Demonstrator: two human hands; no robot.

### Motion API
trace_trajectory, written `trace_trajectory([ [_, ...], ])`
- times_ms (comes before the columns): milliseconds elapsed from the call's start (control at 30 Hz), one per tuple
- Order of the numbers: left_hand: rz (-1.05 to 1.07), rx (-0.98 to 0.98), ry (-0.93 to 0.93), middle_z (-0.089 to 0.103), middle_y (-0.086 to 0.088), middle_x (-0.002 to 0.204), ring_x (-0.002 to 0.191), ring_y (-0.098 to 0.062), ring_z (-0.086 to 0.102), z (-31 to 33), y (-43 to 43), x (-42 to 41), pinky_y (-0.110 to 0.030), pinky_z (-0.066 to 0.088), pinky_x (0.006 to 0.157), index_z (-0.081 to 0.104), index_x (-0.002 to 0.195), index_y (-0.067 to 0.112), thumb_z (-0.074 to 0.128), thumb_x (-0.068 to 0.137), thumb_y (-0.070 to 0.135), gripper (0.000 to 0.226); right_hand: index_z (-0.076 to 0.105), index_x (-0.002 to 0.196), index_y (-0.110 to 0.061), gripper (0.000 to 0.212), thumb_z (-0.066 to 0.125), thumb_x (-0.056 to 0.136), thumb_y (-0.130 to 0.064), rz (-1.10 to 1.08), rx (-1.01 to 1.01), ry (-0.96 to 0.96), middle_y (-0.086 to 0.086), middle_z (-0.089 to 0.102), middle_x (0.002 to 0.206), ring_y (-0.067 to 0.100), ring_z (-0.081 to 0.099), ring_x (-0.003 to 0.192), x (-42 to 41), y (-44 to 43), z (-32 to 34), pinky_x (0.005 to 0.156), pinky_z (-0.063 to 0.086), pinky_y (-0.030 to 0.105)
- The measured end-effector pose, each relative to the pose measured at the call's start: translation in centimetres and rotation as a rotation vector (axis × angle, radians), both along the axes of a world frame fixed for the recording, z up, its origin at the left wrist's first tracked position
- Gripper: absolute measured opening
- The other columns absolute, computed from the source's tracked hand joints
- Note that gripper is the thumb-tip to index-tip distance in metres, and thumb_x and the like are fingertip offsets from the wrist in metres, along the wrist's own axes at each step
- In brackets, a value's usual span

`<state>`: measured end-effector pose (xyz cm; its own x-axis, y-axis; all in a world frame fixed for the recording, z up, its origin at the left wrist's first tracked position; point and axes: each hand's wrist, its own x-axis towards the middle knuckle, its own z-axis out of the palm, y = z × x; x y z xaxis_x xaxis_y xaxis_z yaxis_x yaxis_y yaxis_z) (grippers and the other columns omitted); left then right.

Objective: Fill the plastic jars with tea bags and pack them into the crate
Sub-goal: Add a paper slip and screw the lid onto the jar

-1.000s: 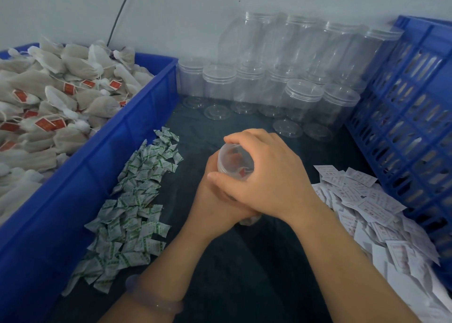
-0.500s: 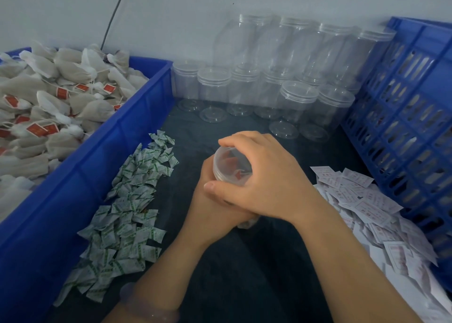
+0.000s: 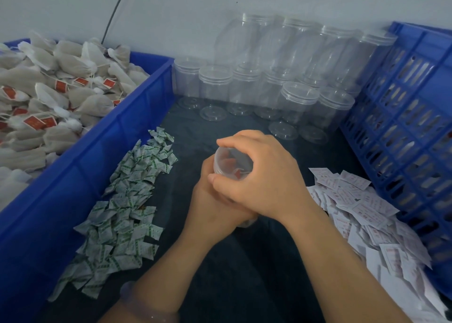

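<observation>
A clear plastic jar (image 3: 228,162) with red-tagged tea bags inside stands on the dark table in the middle. My left hand (image 3: 215,207) grips the jar's body from below and behind. My right hand (image 3: 261,175) curls over the jar's top, thumb and fingers round the lid rim. Loose tea bags (image 3: 56,97) fill the blue bin (image 3: 117,136) at the left. The blue slatted crate (image 3: 403,136) stands at the right.
Empty clear jars with lids (image 3: 274,87) are stacked against the back wall. A strip of green-printed sachets (image 3: 127,205) lies left of my hands. White paper slips (image 3: 367,215) are heaped at the right, by the crate.
My hands and the jar stay in the same place; the right hand has shifted slightly round the lid. The view has drifted a little.
</observation>
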<state>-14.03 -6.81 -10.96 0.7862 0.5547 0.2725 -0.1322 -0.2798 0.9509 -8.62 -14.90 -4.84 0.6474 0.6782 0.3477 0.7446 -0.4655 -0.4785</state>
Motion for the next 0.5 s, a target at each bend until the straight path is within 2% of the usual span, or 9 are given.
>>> trace_trajectory([
  [100, -0.032, 0.017, -0.025, 0.067, 0.006, 0.083, 0.067, -0.011, 0.067, 0.17, 0.21, -0.01, -0.031, 0.055, 0.047, 0.048, 0.089, 0.041, 0.078, 0.054, 0.014, 0.053, 0.062, 0.116, -0.043, 0.050, 0.073, 0.067, -0.051, -0.010, -0.004, -0.029, -0.023, 0.054, 0.118, 0.004, 0.047, 0.107, 0.03, 0.01, 0.00, 0.076, 0.022, 0.003],
  [233, -0.076, 0.016, -0.084, 0.065, 0.003, 0.082, 0.060, -0.001, 0.063, 0.45, 0.21, -0.16, -0.024, 0.052, 0.044, 0.052, 0.086, 0.041, 0.076, 0.056, 0.008, 0.050, 0.062, 0.116, -0.041, 0.051, 0.072, 0.067, -0.053, -0.023, 0.008, -0.053, -0.021, 0.055, 0.118, 0.006, 0.049, 0.106, -0.07, 0.11, -0.17, 0.076, 0.022, 0.003],
  [300, -0.061, -0.055, -0.074, 0.066, 0.002, 0.079, 0.057, -0.002, 0.063, 0.21, -0.06, -0.22, -0.023, 0.050, 0.040, 0.053, 0.089, 0.036, 0.075, 0.058, 0.017, 0.042, 0.063, 0.116, -0.041, 0.051, 0.071, 0.068, -0.054, -0.034, 0.029, -0.058, -0.021, 0.056, 0.119, 0.006, 0.049, 0.108, -0.15, 0.16, -0.29, 0.076, 0.023, 0.004],
  [400, -0.026, -0.144, -0.046, 0.069, 0.007, 0.079, 0.056, -0.006, 0.066, -0.16, -0.41, -0.13, -0.022, 0.048, 0.039, 0.053, 0.092, 0.037, 0.075, 0.057, 0.027, 0.042, 0.063, 0.115, -0.039, 0.051, 0.069, 0.067, -0.055, -0.041, 0.066, -0.058, -0.021, 0.058, 0.119, 0.006, 0.048, 0.110, -0.31, 0.18, -0.46, 0.077, 0.024, 0.006],
  [500, -0.048, -0.032, -0.033, 0.068, 0.007, 0.074, 0.058, -0.007, 0.066, -0.06, 0.01, 0.05, -0.020, 0.048, 0.042, 0.057, 0.090, 0.030, 0.070, 0.058, 0.029, 0.035, 0.063, 0.116, -0.038, 0.052, 0.070, 0.068, -0.055, -0.045, 0.059, -0.071, -0.019, 0.057, 0.119, 0.007, 0.048, 0.110, -0.40, 0.30, -0.41, 0.075, 0.027, 0.016],
])
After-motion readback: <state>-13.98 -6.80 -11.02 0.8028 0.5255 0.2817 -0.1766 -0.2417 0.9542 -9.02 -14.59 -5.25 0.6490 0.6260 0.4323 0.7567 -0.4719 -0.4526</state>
